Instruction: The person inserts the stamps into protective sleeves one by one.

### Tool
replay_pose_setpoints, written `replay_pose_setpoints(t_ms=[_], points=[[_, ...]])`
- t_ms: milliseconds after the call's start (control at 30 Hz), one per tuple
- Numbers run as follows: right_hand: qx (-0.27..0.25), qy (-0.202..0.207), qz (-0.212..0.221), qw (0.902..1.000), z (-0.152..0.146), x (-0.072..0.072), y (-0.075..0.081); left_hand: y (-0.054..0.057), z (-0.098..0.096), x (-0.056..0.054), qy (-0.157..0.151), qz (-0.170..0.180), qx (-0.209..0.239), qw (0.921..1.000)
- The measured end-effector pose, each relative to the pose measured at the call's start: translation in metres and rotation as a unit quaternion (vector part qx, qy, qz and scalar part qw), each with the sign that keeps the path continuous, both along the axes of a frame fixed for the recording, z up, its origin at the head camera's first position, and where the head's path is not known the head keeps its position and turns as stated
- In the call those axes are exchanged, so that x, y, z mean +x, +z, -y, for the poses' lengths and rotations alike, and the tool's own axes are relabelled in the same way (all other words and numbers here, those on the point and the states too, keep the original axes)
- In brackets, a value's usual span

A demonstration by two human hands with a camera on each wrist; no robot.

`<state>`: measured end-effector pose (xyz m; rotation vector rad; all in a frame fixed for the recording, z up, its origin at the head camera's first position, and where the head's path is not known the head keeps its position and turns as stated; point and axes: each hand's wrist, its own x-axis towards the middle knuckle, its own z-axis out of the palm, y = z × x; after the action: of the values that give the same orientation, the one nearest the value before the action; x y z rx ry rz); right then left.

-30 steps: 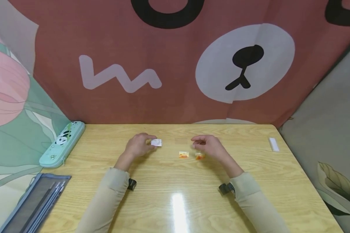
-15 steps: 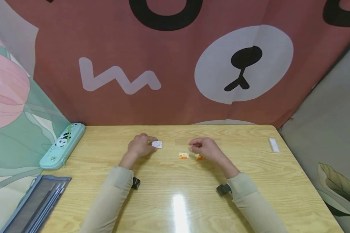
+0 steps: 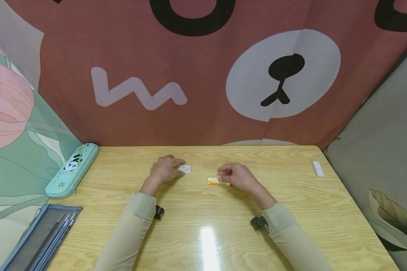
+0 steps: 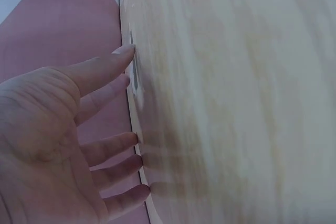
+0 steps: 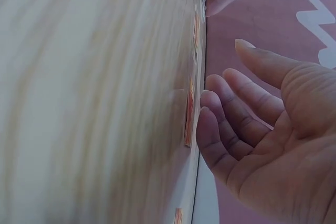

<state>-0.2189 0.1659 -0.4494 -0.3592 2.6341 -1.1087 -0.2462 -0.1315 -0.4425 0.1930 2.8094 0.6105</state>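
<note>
A small white card (image 3: 185, 168) with faint printing lies on the table. My left hand (image 3: 164, 169) is at its left end, index finger above and thumb below in the head view. In the left wrist view the thumb (image 4: 107, 66) and index fingertip are right at the thin card edge, the other fingers spread. My right hand (image 3: 239, 176) hovers with loosely bent fingers and holds nothing; in the right wrist view its thumb stands apart from its fingers (image 5: 231, 124). Under it lie orange-and-yellow cards (image 3: 213, 181), one partly hidden by the hand, another (image 5: 178, 216) by the wrist.
A mint panda pencil case (image 3: 72, 169) lies at the left edge, with a mesh pouch of pens (image 3: 51, 237) in front of it. A white eraser-like block (image 3: 318, 169) is at the right. A red-brown cloth (image 3: 139, 124) hangs behind the wooden table (image 3: 176, 226).
The white card has slid slightly right and sits further out of my left fingers, which have spread. My right hand has drifted left and toward me, over the orange cards.
</note>
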Motion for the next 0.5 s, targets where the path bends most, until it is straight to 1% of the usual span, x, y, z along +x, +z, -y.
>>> replay_pose_setpoints(t_ms=[100,200,400,500], points=[[0.002,0.000,0.001,1.0000,-0.001,0.000,0.000,-0.001,0.000,0.000,-0.006,0.000,0.004,1.0000],[0.003,-0.001,0.001,1.0000,-0.002,0.000,0.000,-0.001,-0.001,0.000,-0.016,-0.005,0.020,0.9997],[0.007,-0.008,0.001,0.9999,-0.005,-0.001,0.001,-0.001,-0.008,-0.001,-0.025,-0.037,0.059,0.9972],[0.017,-0.009,-0.003,0.9998,-0.005,-0.001,0.004,-0.002,-0.013,-0.003,-0.030,-0.046,0.080,0.9952]])
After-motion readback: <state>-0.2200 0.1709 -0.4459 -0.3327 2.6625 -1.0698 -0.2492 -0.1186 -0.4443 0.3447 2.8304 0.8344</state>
